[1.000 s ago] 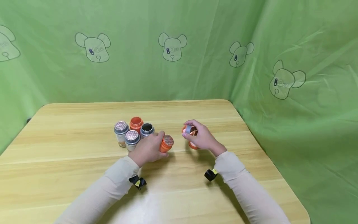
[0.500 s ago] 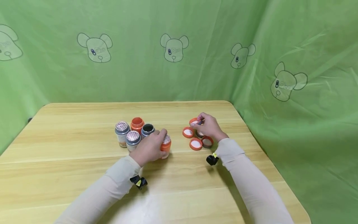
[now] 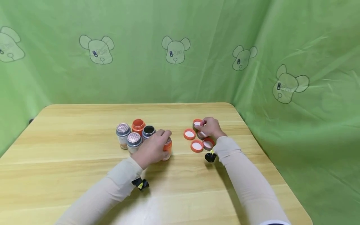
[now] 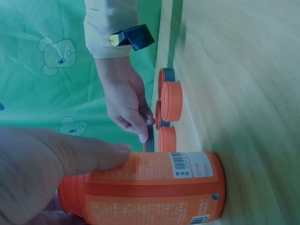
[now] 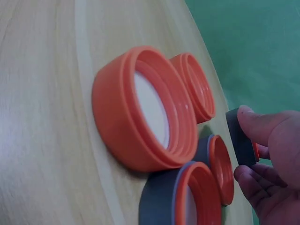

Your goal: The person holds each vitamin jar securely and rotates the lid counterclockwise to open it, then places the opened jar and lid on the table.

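Note:
My left hand point(image 3: 153, 148) grips an orange jar point(image 3: 168, 150), which stands upright on the table with foil over its mouth. In the left wrist view, the thumb lies along the printed side of this jar point(image 4: 154, 187). At the right, my right hand point(image 3: 211, 127) pinches a grey lid with an orange lining point(image 5: 241, 138) between thumb and fingers, at the far end of a group of lids. Two orange lids, the nearer one point(image 5: 110, 110) and a farther one point(image 5: 204, 89), lie with their insides up. Two grey lids point(image 5: 159, 199) lie close against them.
Left of the held jar stand two foil-topped grey jars, one at the left point(image 3: 123, 137) and one nearer point(image 3: 134, 140). Behind are an uncovered orange jar point(image 3: 138, 127) and an uncovered grey jar point(image 3: 149, 131). A green curtain point(image 3: 135, 78) surrounds the wooden table point(image 3: 70, 175).
My right hand has moved away and to the right with the lid, down among the other lids. The orange jar in my left hand has gone from tilted to upright.

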`<state>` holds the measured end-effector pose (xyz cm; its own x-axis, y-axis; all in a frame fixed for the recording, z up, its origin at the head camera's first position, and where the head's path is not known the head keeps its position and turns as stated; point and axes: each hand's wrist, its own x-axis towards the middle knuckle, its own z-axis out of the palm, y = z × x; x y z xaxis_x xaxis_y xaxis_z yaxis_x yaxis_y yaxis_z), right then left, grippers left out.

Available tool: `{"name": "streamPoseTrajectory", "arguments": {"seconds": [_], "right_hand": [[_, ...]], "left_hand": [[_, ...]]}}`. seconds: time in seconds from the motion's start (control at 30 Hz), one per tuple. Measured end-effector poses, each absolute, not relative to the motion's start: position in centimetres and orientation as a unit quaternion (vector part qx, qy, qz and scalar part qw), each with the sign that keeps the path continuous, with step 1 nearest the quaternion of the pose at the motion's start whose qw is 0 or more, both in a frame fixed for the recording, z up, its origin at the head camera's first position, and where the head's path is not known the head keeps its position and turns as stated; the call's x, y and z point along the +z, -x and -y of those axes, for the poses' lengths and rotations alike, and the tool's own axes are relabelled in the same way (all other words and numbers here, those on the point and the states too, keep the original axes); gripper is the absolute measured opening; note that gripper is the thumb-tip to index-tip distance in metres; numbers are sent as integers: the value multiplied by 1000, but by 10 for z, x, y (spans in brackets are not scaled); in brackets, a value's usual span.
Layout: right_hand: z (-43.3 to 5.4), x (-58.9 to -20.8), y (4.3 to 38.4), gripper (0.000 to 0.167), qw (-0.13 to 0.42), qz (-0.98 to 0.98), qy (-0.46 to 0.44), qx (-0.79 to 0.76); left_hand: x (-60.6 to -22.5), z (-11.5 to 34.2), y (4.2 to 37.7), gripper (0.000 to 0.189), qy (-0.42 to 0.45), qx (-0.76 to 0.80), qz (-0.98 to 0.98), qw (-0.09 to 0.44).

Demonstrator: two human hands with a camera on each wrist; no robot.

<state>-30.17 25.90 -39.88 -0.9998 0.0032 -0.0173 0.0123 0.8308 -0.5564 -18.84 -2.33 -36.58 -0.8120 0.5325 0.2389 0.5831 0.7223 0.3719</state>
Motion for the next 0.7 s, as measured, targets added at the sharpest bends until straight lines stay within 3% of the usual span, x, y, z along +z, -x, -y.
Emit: {"name": "streamPoseTrajectory", "arguments": {"seconds": [0.23, 0.47, 0.7], "right_hand": [[-259, -405, 302, 31, 19, -965, -17, -260], [-261, -410, 303, 33, 37, -970, -6, -241], [-256, -405, 296, 44, 28, -963, 15, -268]], "left_hand": [[-371, 21, 193, 61, 312, -234, 918, 65], [-376, 16, 201, 52, 349, -211, 905, 122], [-370, 14, 203, 58, 338, -182, 912, 148]]}}
